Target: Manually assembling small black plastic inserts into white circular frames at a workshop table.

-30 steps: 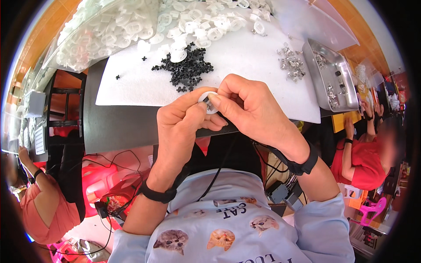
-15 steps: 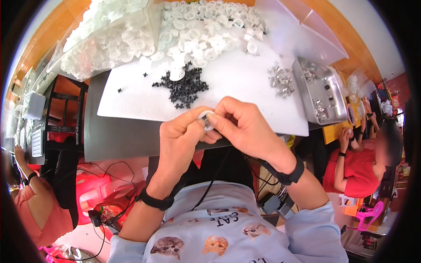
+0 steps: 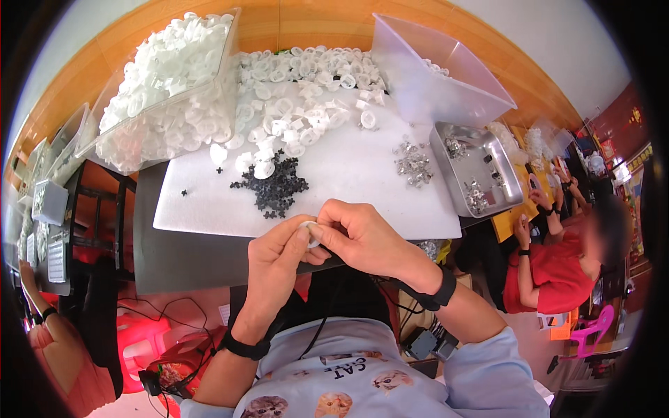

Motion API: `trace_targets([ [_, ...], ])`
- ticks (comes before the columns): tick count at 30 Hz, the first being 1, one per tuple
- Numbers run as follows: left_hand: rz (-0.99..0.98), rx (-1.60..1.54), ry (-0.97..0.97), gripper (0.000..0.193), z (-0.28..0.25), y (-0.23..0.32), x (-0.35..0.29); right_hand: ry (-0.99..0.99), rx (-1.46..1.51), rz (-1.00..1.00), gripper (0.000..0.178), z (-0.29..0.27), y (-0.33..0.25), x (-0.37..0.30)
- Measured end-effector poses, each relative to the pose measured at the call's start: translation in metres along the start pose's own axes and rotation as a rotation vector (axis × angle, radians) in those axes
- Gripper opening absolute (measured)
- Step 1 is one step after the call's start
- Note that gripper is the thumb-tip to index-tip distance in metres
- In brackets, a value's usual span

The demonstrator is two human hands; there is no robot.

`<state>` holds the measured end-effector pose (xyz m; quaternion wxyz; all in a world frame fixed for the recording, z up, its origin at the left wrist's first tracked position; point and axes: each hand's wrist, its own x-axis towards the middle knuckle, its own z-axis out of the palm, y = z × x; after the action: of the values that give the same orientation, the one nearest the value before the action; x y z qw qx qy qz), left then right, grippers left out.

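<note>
Both my hands meet just over the near edge of a white foam sheet. Between them is a small round white plastic ring piece. My left hand pinches it from the left, fingers curled underneath. My right hand is closed too, its thumb pressing on the piece's right side. The fingers cover most of the piece, so its inside is hidden. Beyond my hands lies a heap of small black cross-shaped pieces. Further right sits a pile of small shiny metal parts.
Loose white plastic pieces spread over the far sheet. A clear bin heaped with them stands far left, a translucent bin far right. A metal tray holds small parts. A person in red works at the right.
The view has tilted, so the table and my hands appear lower in the picture. Both hands keep the white ring piece, and my fingers now cover more of it.
</note>
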<state>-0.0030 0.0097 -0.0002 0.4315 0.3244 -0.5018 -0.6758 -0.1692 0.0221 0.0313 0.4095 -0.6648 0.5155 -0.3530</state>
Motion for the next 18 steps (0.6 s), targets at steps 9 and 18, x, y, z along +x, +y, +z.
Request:
trace_targets([
  [9,-0.034,-0.007,-0.115,0.050,0.000,0.017,-0.005,0.100,-0.487,0.023,0.010,-0.088,-0.051,-0.003],
  [18,-0.066,0.051,-0.138,0.039,0.000,0.004,0.001,0.488,-0.777,-0.121,0.022,-0.216,-0.045,0.059],
])
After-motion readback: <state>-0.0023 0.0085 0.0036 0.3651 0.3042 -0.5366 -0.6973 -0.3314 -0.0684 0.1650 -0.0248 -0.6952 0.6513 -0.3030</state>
